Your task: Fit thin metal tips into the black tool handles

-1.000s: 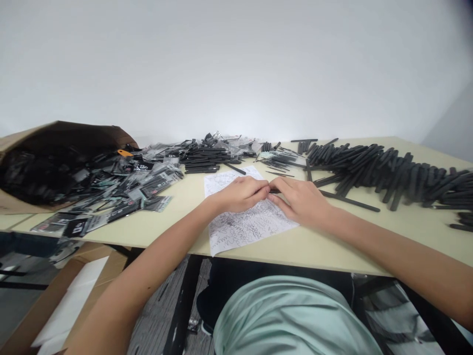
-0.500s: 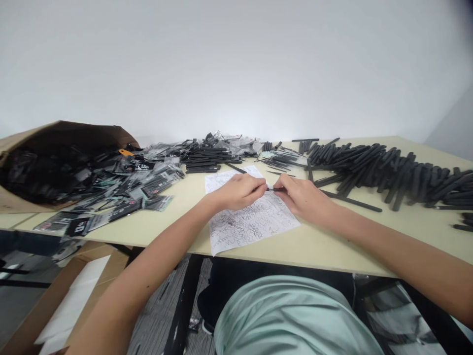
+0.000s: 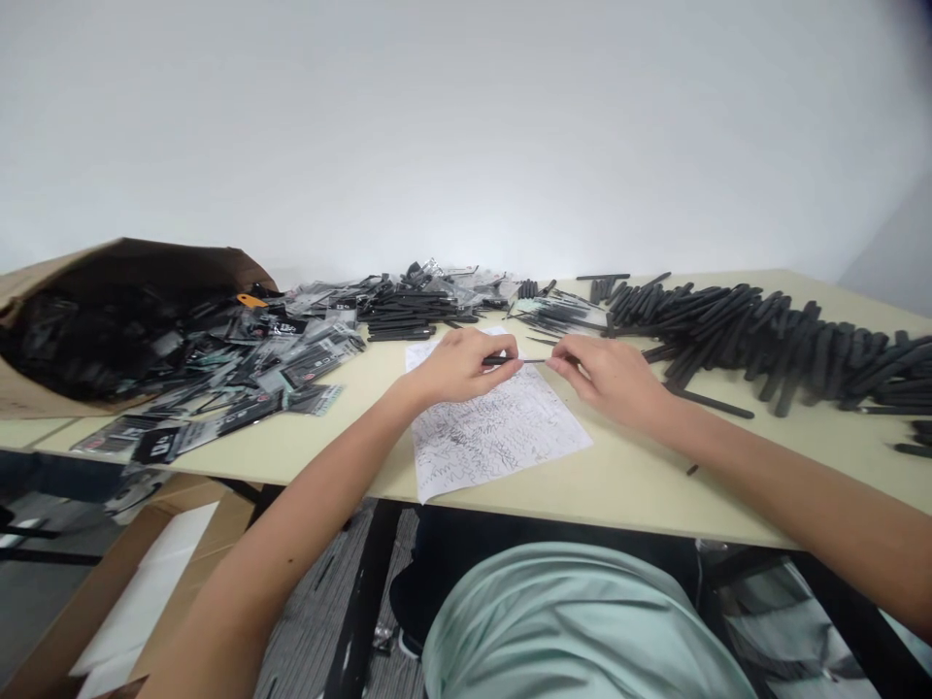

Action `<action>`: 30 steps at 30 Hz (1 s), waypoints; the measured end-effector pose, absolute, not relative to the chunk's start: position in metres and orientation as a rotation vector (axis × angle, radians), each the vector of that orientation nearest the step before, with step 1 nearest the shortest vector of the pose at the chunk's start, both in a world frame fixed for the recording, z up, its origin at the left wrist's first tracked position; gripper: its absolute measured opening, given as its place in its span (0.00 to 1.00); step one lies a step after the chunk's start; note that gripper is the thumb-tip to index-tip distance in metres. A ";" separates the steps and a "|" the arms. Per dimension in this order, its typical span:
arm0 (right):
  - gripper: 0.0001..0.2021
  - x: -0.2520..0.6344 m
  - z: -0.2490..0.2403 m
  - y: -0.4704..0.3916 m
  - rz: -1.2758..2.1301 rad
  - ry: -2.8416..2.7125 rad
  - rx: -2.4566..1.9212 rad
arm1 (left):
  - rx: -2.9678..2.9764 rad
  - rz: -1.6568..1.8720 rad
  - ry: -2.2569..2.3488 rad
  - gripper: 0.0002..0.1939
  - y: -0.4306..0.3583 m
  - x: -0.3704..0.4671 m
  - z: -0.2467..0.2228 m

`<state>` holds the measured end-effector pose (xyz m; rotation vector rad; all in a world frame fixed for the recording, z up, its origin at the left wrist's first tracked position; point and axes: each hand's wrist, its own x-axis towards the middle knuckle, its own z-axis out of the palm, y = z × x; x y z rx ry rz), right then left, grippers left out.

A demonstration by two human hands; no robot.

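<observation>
Black thin stick [image 3: 520, 360] pinched between my left hand [image 3: 458, 367] and right hand [image 3: 612, 377], over scribbled paper [image 3: 495, 432] on counter [image 3: 626, 476]. Large black stick heap [image 3: 764, 335] remains unhandled, judging by its size.

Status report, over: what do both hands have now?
Left hand and right hand pinch a thin black rod between them, above scribbled paper. Black stick pile lies right, clear of hands.
</observation>
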<state>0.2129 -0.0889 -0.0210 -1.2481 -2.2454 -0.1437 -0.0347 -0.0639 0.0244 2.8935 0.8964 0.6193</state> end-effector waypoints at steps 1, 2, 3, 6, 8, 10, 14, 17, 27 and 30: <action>0.14 0.214 -0.020 -0.089 -0.156 -2.224 -1.278 | 2.896 0.644 0.900 0.16 -0.063 -0.036 0.025; 0.15 0.215 -0.019 -0.088 -0.170 -2.201 -1.295 | 2.894 0.678 0.914 0.16 -0.062 -0.037 0.026; 0.15 0.216 -0.018 -0.088 -0.186 -2.175 -1.298 | 2.889 0.718 0.940 0.16 -0.061 -0.038 0.026; 0.14 0.222 -0.014 -0.085 -0.260 -2.088 -1.258 | 2.889 0.867 1.036 0.16 -0.058 -0.041 0.027; 0.15 0.228 -0.010 -0.084 -0.301 -2.051 -1.234 | 2.907 0.912 1.062 0.15 -0.056 -0.043 0.027; 0.15 0.234 -0.006 -0.083 -0.318 -2.030 -1.218 | 2.917 0.930 1.067 0.15 -0.055 -0.044 0.027; 0.15 0.245 -0.003 -0.081 -0.311 -2.006 -1.187 | 2.912 0.968 1.083 0.14 -0.054 -0.044 0.024; 0.13 0.248 -0.004 -0.078 -0.305 -2.061 -1.161 | 2.932 0.931 1.094 0.14 -0.054 -0.041 0.019; 0.10 0.245 -0.018 -0.067 -0.263 -2.207 -1.140 | 3.001 0.811 1.094 0.15 -0.053 -0.039 0.016; 0.09 0.245 -0.022 -0.063 -0.250 -2.300 -1.158 | 3.009 0.738 1.105 0.15 -0.053 -0.039 0.017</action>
